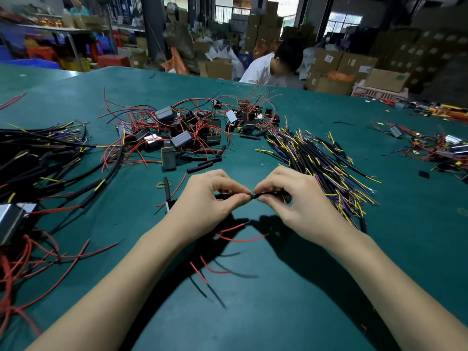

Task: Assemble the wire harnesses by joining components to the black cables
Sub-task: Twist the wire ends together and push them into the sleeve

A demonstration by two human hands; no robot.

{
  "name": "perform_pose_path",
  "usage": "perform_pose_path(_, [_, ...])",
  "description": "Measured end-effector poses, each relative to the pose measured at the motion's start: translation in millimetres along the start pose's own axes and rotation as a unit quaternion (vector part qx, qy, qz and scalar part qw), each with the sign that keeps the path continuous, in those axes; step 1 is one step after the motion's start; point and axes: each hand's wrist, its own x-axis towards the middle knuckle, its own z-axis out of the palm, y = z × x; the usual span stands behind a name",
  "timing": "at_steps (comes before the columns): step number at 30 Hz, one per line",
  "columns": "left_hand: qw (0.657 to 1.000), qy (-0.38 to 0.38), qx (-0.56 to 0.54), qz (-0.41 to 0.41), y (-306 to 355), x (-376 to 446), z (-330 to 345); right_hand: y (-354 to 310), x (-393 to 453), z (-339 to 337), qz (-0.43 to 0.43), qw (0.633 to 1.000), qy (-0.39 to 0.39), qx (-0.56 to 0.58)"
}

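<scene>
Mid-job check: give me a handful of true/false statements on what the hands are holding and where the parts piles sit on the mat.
1. Both hands pinch one black cable between them. True: left hand and right hand grip it near its middle.
2. The cable lies flat on the green mat. False: it is held above the mat.
3. The pile of boxy components with red leads lies beyond the hands. True.
4. The bundle of black cables with yellow tips lies left of the hands. False: it lies to the right.
</scene>
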Motion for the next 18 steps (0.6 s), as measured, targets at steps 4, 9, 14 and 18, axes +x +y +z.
perform_pose_path(4, [0.998, -0.022, 0.050, -0.012, 1.3, 0.4, -8.3, 2.5, -0.5, 0.8, 0.012, 1.000, 0.013, 0.000])
perform_pose_path(9, [0.991, -0.069, 0.101, -0.048, -1.6, -0.2, -22.0, 3.6, -2.6, -0.1, 0.010, 1.000, 0.020, -0.008])
perform_pose_path(14, [0.994, -0.050, 0.093, -0.024, -3.2, 1.6, -18.2, 3.4, -3.2, 1.8, 0.011, 0.999, 0.022, -0.023])
perform_pose_path(18, [0.998, -0.036, 0.052, -0.006, -6.1, 1.5, -13.6, 2.3, -2.0, 1.9, 0.008, 0.999, 0.041, -0.010])
